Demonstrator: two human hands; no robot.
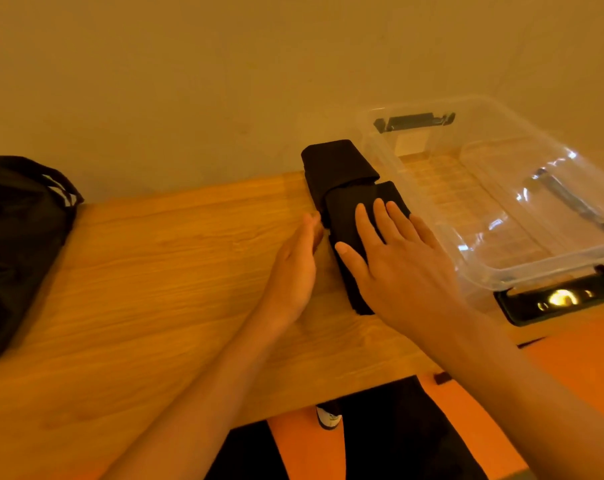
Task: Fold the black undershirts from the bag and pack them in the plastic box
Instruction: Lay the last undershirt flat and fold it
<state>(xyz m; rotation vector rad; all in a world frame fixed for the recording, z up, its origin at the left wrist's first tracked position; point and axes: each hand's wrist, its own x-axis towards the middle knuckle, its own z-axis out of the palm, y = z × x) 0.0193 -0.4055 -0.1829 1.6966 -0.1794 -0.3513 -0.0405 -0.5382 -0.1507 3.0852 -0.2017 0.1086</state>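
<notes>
Black bag (19, 244) is laid at the wooden table's (155, 271) left end. A folded undershirt (343, 216) is touched edge-on by the straight-fingered left hand (293, 268) and pressed flat under the unclenched right hand (397, 268), just beside the plastic box (383, 161).

Black undershirts (345, 209), black bag (16, 237), clear plastic box (501, 188) with black latches, orange-brown wood-grain table (155, 271).

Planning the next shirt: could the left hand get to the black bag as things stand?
Probably yes. The left hand is open, and only bare table lies between it and the black bag, though it looks a stretch.
</notes>
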